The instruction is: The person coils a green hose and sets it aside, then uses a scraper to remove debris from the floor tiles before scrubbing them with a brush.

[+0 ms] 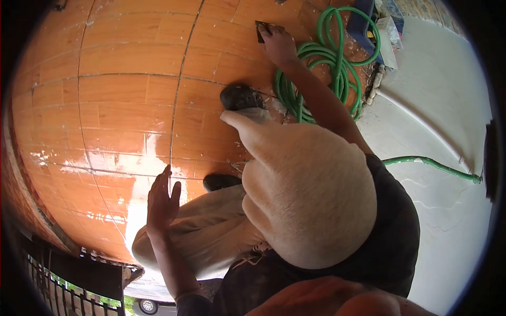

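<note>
My right hand (278, 46) reaches out to the orange wood-look tile floor (132, 58). Its fingers press on a small dark flat piece (262, 32), which lies against the tiles; its exact kind cannot be made out. Beside that wrist lies a coiled green hose (316, 52). My left hand (162, 203) is over the floor near my bent knee, fingers stretched and thumb apart, with nothing in it. Dark joint lines (182, 68) run between the tiles. Whether the left fingertips touch the floor cannot be told.
My dark shoes (237, 97) and beige trouser leg (311, 195) fill the middle. At the upper right stand a blue container (362, 23) and a whitish box (388, 42). A white pipe (421, 124) lies along the pale surface (437, 79). A railing (68, 297) is at lower left.
</note>
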`<state>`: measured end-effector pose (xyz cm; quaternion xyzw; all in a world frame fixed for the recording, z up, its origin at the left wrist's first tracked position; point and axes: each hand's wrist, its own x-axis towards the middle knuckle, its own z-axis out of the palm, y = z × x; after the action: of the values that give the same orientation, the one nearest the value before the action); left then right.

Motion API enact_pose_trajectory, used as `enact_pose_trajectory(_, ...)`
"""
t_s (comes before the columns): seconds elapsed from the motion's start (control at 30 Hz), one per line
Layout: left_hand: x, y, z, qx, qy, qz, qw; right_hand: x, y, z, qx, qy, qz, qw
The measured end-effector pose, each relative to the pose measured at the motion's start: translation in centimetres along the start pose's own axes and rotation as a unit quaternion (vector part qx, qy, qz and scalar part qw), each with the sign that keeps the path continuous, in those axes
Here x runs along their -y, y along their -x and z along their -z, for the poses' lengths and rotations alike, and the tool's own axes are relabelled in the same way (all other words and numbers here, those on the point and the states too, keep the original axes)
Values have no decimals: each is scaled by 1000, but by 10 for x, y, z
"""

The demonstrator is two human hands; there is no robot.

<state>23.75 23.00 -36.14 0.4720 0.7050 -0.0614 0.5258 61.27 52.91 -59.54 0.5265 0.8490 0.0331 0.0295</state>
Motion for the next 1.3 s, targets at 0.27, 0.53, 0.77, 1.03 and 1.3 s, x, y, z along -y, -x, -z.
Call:
enact_pose_trajectory(0.27, 13, -9, -4, 8, 3, 20, 1000, -74, -19, 8, 119, 3, -133, 984)
enact_pose_trajectory(0.53, 3, -17, 0, 4, 16, 8, 1000, -102, 1, 12, 183, -17, -203, 962)
enact_pose_trajectory(0.77, 15, -32, -2, 9, 30, 3, 1000, -71, 70, 37, 148, -49, -126, 980)
enact_pose_trajectory(1.03, -4, -38, 5, 25, 16, -21, 999, -106, 41, 22, 149, -28, -235, 960)
enact_pose_trajectory(1.3, 4, -39, 6, 27, 12, -12, 999, -71, 99, 14, 109, -34, -108, 988)
